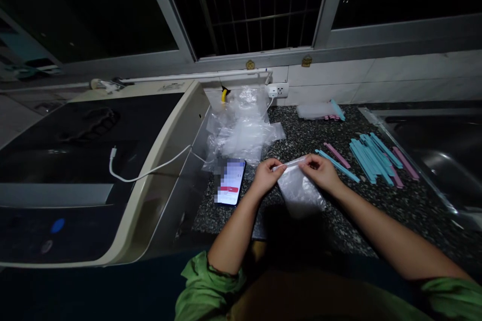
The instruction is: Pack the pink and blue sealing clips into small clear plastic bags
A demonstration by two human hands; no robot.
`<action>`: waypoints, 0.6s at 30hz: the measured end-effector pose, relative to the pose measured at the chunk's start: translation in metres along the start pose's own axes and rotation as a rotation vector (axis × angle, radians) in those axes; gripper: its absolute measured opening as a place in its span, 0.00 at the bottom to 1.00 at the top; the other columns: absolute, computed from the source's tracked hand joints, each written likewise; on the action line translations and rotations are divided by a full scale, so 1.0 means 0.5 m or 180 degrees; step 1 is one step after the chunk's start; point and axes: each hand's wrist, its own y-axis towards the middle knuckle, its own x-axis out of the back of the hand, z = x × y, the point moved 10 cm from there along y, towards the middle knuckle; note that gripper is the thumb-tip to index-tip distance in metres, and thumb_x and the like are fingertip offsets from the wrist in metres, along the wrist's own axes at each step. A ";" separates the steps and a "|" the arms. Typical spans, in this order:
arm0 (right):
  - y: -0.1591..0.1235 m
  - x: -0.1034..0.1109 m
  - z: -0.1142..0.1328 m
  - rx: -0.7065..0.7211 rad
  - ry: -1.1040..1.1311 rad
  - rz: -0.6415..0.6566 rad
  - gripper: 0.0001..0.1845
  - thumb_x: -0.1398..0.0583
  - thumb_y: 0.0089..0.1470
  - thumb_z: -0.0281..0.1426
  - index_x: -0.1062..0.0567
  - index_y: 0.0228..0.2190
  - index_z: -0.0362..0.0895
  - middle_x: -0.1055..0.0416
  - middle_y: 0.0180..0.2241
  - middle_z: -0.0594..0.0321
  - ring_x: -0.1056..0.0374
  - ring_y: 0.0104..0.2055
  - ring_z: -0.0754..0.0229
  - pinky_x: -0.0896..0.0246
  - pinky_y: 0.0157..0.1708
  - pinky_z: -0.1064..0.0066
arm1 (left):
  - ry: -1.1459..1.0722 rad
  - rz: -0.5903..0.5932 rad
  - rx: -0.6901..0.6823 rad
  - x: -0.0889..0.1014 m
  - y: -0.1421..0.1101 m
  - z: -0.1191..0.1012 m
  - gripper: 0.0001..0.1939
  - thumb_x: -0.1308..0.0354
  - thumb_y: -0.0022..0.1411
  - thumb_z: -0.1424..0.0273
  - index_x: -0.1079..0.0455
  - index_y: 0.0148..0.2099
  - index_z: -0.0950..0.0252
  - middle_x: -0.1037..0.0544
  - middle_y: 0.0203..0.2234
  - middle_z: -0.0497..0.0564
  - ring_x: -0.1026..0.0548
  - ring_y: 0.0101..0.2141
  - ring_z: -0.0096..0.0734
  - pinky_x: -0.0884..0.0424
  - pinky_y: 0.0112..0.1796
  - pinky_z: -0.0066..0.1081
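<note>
A clear plastic bag [301, 193] hangs over the near part of the dark speckled counter [288, 133], its top edge stretched between my two hands. My left hand [268, 175] pinches the left end of that edge between thumb and fingers. At the other end, my right hand [319, 170] has its fingers closed on the bag's right corner. Just beyond the right hand lie a blue strip [337, 165] and a pink strip [337, 154]. To the left of my left hand is a lit phone [230, 183], lying face up.
Several clear bags [244, 130] are heaped by the wall. Blue strips [371, 158] lie in a pile near the metal sink [444, 160]. A white packet [316, 110] sits at the back. On the left stands a washing machine [161, 160], a white cable [150, 170] across it.
</note>
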 end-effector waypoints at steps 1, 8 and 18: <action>-0.001 -0.001 0.000 -0.0044 0.0025 0.0006 0.11 0.40 0.39 0.37 0.34 0.17 0.44 0.37 0.19 0.67 0.42 0.23 0.66 0.46 0.24 0.73 | 0.0003 -0.0019 0.0010 0.001 0.000 0.000 0.09 0.39 0.44 0.67 0.34 0.22 0.66 0.34 0.16 0.43 0.39 0.21 0.22 0.44 0.24 0.24; -0.005 -0.003 -0.009 -0.0234 0.0212 -0.0029 0.12 0.40 0.37 0.37 0.38 0.17 0.45 0.43 0.16 0.71 0.46 0.20 0.68 0.51 0.20 0.74 | -0.0007 -0.0020 0.0080 0.002 0.000 0.006 0.13 0.37 0.44 0.64 0.37 0.20 0.66 0.39 0.14 0.41 0.43 0.20 0.20 0.49 0.23 0.24; -0.014 -0.022 -0.027 -0.0743 0.0851 0.0176 0.22 0.37 0.36 0.39 0.35 0.35 0.47 0.31 0.23 0.70 0.38 0.21 0.66 0.45 0.21 0.74 | -0.0063 0.0074 -0.0003 0.000 0.001 0.002 0.14 0.39 0.44 0.62 0.38 0.20 0.66 0.37 0.15 0.42 0.41 0.21 0.21 0.47 0.25 0.25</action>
